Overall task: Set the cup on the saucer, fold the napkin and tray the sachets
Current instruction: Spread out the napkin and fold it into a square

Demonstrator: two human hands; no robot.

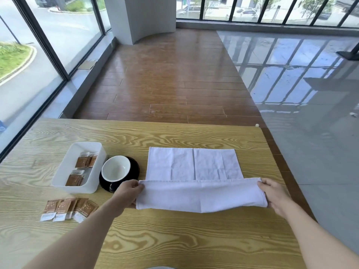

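A white napkin [192, 166] lies on the wooden table [155, 239], its near part lifted and turned over toward the far edge. My left hand [128, 193] pinches the fold's left end and my right hand [275, 193] pinches its right end. A cup [116, 168], black outside and white inside, sits tilted on a black saucer [135, 164] left of the napkin. A white tray [77, 164] further left holds two small stacks of brown sachets [85, 160]. Several more brown sachets [68, 209] lie fanned on the table in front of the tray.
The table's far edge [147, 121] drops to a wood-plank floor, with glossy grey tiles to the right. Tall glass windows run along the left side and the back. A white pillar [139, 16] stands at the back.
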